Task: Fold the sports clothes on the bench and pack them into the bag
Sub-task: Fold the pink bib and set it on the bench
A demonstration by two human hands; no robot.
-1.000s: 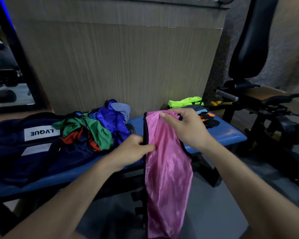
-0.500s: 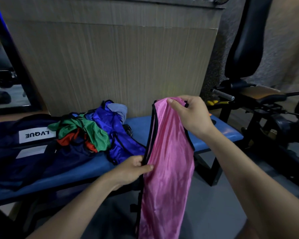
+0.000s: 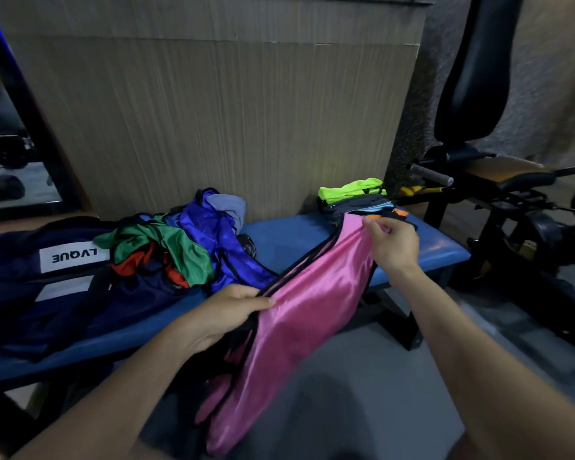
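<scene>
bag [image 3: 30, 287]: navy, lay on the left end of the blue padded bench [image 3: 289, 237]; white patch read "LVQUE", upside down from where I stood
second patch: white, under the first one, couldn't read a thing on it
pink top [image 3: 312, 313]: shiny satin-like stuff with black trim, stretched slanting off the bench's front edge, bottom end cut off from view
left hand [image 3: 226, 313]: clamped on its black-trimmed edge
right hand [image 3: 392, 244]: pinched its upper end
unfolded pile [image 3: 186, 247]: green, red, blue, all crumpled by the bag
folded stack [image 3: 356, 197]: neon yellow-green on top, lower layers too dark to tell apart
</scene>
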